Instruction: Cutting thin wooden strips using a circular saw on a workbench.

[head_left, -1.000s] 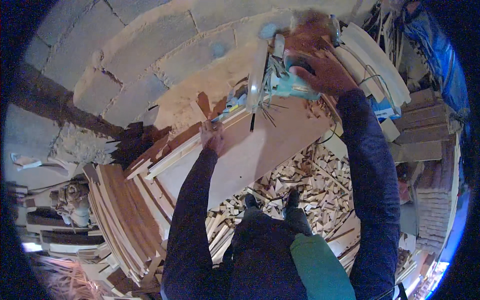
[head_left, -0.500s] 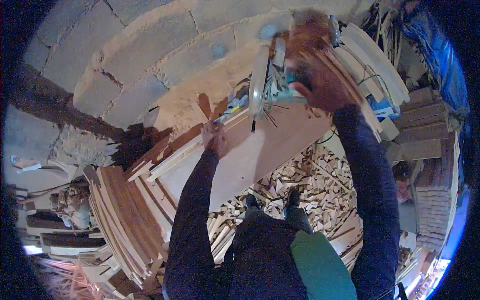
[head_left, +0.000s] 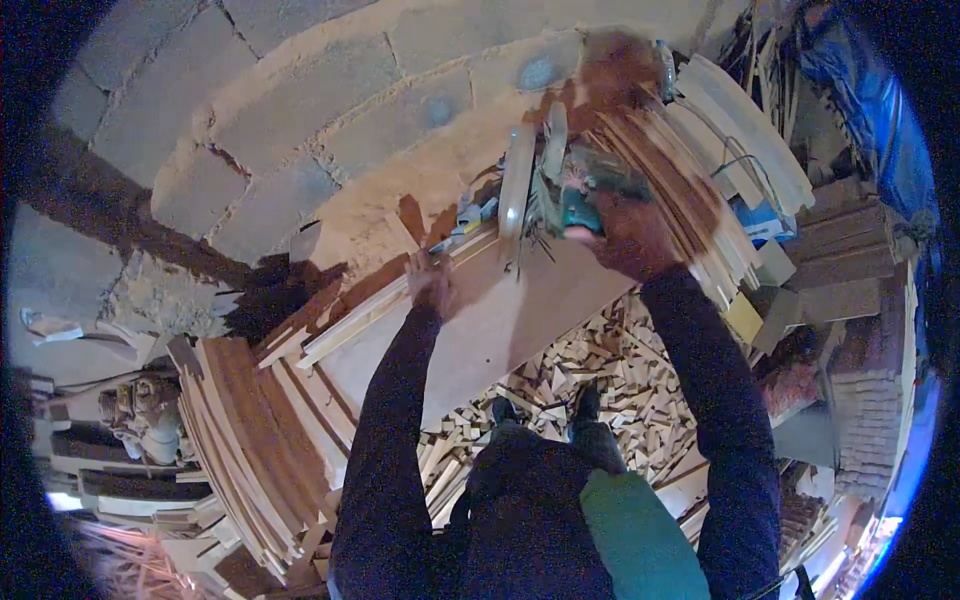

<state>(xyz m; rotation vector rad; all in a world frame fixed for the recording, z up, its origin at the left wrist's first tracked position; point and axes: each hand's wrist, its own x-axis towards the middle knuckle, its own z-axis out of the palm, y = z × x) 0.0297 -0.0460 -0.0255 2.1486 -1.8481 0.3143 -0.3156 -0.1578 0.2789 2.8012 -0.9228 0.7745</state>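
A pale board (head_left: 500, 300) lies before me, with light wooden strips (head_left: 350, 335) along its far left edge. My left hand (head_left: 432, 283) rests on those strips, fingers spread and pressing down rather than wrapped round them. To the right, my right hand (head_left: 640, 238) is closed at the side of a teal-and-dark tool (head_left: 583, 212); its exact kind is blurred, and my fingers are partly hidden. Just left of the tool, a long whitish bar (head_left: 517, 180) stands over the board's far edge, beside a clutter of thin slivers.
A stone block wall (head_left: 330, 110) rises at the back. Long planks are stacked at left (head_left: 255, 440) and at far right (head_left: 735, 140). Small wood offcuts (head_left: 610, 370) cover the floor around my feet. A blue sheet (head_left: 880, 130) hangs at the right edge.
My right hand has come nearer and lower, toward the board, with the teal-and-dark tool beside it. My left hand stays on the strips.
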